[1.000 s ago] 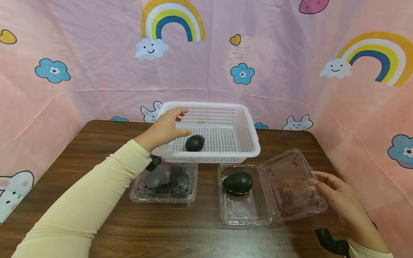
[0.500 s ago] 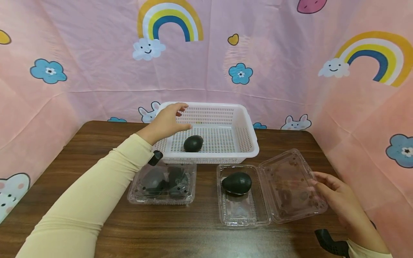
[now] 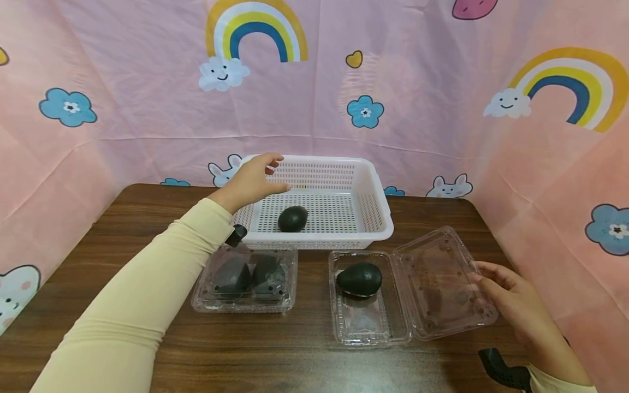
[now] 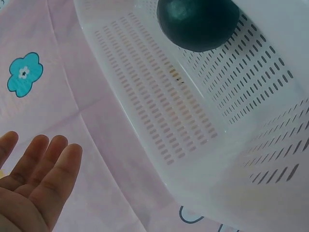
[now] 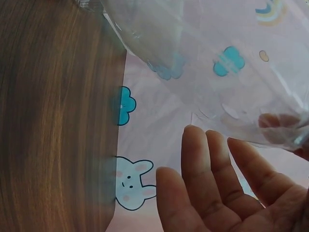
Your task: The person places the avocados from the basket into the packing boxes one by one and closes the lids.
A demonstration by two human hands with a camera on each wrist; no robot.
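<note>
Over the left end of a white slotted basket (image 3: 324,236), my left hand (image 3: 249,183) hovers with its thumb and fingers spread, holding nothing. Below its thumb, a dark green avocado (image 3: 292,219) lies on the basket floor; the left wrist view has the same avocado (image 4: 198,21) at the top. My right hand (image 3: 516,297) pinches the outer edge of the raised lid (image 3: 444,284) of a clear plastic clamshell (image 3: 363,330). Inside its base lies another avocado (image 3: 360,279). In the right wrist view, the other fingers of my right hand (image 5: 222,188) extend below the lid.
A closed clear clamshell (image 3: 245,303) with two dark avocados inside stands at the left, partly under my left forearm. The brown wooden table (image 3: 255,355) ends at a printed pink cloth (image 3: 314,98) behind the basket and along both sides.
My left hand has risen slightly, away from the avocado in the basket. The head view has shifted a little. My right hand keeps the lid at the same tilt.
</note>
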